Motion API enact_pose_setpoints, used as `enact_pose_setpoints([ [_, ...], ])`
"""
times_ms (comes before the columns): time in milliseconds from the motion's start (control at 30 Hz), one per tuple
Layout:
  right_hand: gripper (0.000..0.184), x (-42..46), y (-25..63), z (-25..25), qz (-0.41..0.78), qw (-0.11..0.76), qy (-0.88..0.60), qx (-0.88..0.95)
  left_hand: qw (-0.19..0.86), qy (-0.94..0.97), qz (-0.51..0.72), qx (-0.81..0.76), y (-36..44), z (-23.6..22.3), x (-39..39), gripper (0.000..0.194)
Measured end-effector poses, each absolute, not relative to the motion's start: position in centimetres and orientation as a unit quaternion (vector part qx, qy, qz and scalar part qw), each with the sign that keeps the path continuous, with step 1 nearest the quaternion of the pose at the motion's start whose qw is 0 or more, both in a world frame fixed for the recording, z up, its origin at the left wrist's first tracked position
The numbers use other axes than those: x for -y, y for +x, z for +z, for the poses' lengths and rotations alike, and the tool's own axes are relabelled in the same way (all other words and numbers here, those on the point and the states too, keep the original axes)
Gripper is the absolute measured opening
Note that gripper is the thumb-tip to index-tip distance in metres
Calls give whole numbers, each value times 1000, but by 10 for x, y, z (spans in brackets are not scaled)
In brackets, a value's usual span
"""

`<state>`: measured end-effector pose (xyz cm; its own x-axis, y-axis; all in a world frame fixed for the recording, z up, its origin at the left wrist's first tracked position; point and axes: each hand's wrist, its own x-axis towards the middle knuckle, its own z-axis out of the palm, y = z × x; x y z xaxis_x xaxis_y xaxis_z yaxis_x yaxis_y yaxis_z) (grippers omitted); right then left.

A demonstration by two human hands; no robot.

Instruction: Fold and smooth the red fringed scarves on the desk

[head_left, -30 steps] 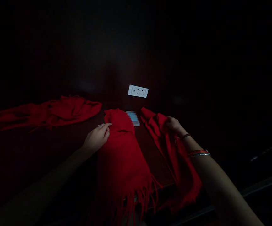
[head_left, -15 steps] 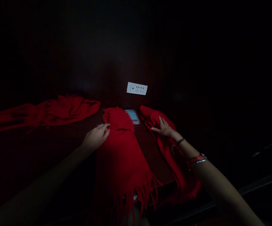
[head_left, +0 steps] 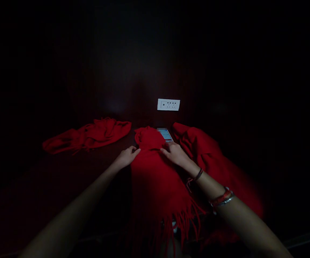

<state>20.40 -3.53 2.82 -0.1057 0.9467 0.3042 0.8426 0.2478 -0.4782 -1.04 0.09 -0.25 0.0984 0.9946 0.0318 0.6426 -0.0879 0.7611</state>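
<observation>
1. Red fringed scarf (head_left: 155, 175), middle of 3 red cloths. Laid lengthwise on a dark surface (head_left: 110, 152); the far part is bunched and folded over, the near part is spread flat, and the fringe is hung at the near end.
2. Left hand (head_left: 125, 158), bare. Placed at the left edge of the fringed scarf, just nearer than the bunched part, with the thumb tip rested on the cloth. Whether the edge is pinched cannot be told.
3. Right hand (head_left: 177, 154), bare. Placed at the right edge, opposite, with the thumb rested on the cloth; the fingertips are lost in shadow, so its grasp cannot be told. Worn on this arm: 1 dark cord (head_left: 198, 174), 1 red band (head_left: 222, 198), 1 silver bangle (head_left: 228, 200).
4. Left cloth (head_left: 103, 132), red, crumpled, set apart.
5. Right cloth (head_left: 204, 145), red, loosely gathered, extended toward the near right.
6. Lit screen (head_left: 166, 134), partly covered by the fringed scarf.
7. White socket plate (head_left: 168, 104), mounted on the far wall (head_left: 133, 79).
</observation>
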Motion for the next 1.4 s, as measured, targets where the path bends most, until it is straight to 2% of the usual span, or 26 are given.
enact_pose_setpoints([
  [100,27,22,194,20,165,242,-671,681,423,628,307,-577,-13,2,1,35],
  [167,25,13,197,12,184,265,-684,654,503,578,317,-558,-13,7,5,40],
  [267,13,3,207,2,255,367,-661,603,594,500,343,-529,-13,11,7,46],
  [400,5,2,215,-1,477,533,-550,431,678,442,389,-440,-16,9,4,46],
  [500,9,5,216,1,560,565,-488,359,690,425,422,-406,-17,7,1,43],
  [633,25,13,215,8,555,509,-526,396,711,428,362,-425,-18,6,5,45],
  [800,84,35,226,25,541,342,-529,558,697,503,238,-451,-30,14,17,82],
  [867,96,42,233,31,572,279,-514,575,684,534,224,-443,-35,19,20,89],
  [933,97,45,240,34,604,259,-486,576,692,551,228,-408,-39,21,21,89],
  [1067,87,42,247,36,626,320,-437,561,727,545,265,-324,-39,15,15,84],
  [1267,92,52,238,32,572,208,-509,608,679,549,213,-438,-34,7,28,89],
  [1400,96,84,237,21,525,252,-505,637,638,567,203,-480,-35,14,71,92],
])
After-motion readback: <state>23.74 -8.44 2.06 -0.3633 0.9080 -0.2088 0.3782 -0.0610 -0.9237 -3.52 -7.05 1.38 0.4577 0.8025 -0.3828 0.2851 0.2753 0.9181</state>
